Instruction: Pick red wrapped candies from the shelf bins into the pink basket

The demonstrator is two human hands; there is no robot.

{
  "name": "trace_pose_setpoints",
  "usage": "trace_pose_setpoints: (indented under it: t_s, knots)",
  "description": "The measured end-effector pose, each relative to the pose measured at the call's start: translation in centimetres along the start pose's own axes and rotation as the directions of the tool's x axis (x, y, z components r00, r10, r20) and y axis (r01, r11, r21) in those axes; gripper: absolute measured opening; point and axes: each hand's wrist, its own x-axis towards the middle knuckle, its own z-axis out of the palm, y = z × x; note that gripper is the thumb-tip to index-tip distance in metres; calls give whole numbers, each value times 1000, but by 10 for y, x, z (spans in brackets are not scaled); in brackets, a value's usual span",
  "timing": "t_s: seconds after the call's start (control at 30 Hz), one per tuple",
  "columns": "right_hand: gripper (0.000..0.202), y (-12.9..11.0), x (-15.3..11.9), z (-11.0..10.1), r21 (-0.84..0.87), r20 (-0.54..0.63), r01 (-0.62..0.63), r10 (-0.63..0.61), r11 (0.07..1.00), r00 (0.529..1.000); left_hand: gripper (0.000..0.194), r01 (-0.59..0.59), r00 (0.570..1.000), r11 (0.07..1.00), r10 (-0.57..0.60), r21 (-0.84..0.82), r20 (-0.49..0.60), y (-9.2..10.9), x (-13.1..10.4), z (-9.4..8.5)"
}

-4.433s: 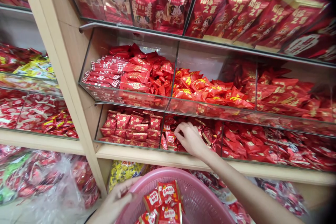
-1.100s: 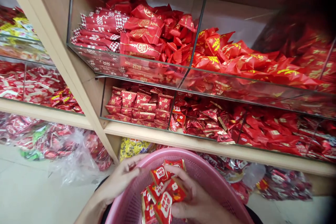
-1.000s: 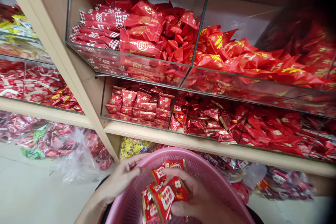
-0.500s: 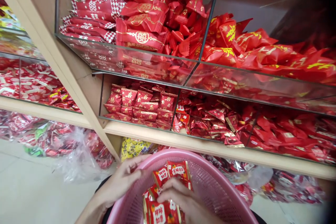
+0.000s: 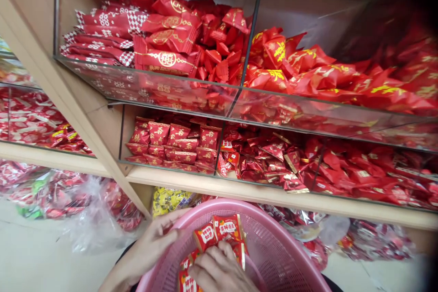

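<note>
A pink plastic basket [image 5: 285, 242] stands at the bottom of the view, tilted toward me. My left hand [image 5: 150, 248] grips its left rim, thumb on the inner side and fingers along the edge. Inside the basket lie several small red candy packets [image 5: 226, 226] with white labels and gold edges. Over them is my right hand [image 5: 221, 267], its fingers curled down among the packets and closed on them. Its fingertips are partly hidden, so exactly which packets it grasps does not show.
Before me stands a wooden shelf [image 5: 191, 187] with clear-fronted bins. The upper bins hold large red packets [image 5: 167, 59]; the lower ones hold small red packets [image 5: 176, 141]. Plastic bags of sweets [image 5: 68, 196] lie on the floor, and a yellow bag [image 5: 171, 200] sits behind the basket.
My right hand has shifted slightly left and down over the packets, its fingers more curled. The left hand stays on the rim. The shelf has slid a little left and down in view.
</note>
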Motion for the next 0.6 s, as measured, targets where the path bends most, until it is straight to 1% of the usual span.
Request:
trace_pose_setpoints:
  t_s: [0.07, 0.17, 0.23, 0.37, 0.47, 0.57, 0.6]
  knots:
    - [26, -2, -2, 6, -55, -41, -10, 8, 998, 999, 41, 12, 1000, 1000, -12, 17, -16, -2, 0, 0]
    - [21, -4, -5, 14, -154, -132, -21, 0, 988, 991, 41, 31, 999, 999, -29, 33, -46, -4, 1, -1]
    - [20, -4, -6, 16, -200, -173, -16, -20, 980, 985, 43, 37, 999, 999, -36, 10, -35, -4, 1, -1]
    - [16, -3, -10, 21, -249, -146, -49, 13, 967, 989, 42, 20, 999, 1000, -20, -21, -30, -4, 1, -1]
    - [14, -3, -15, 31, -280, -219, -118, 56, 953, 974, 39, 12, 999, 1000, -12, 0, -42, -3, 2, -1]
    - [11, -3, -20, 43, -334, -231, -105, 27, 937, 973, 39, 6, 999, 1000, -6, 6, -35, -3, 3, -2]
    - [11, -3, -20, 48, -346, -252, -100, 11, 933, 968, 38, 5, 999, 1000, -5, 2, -36, -4, 3, -2]
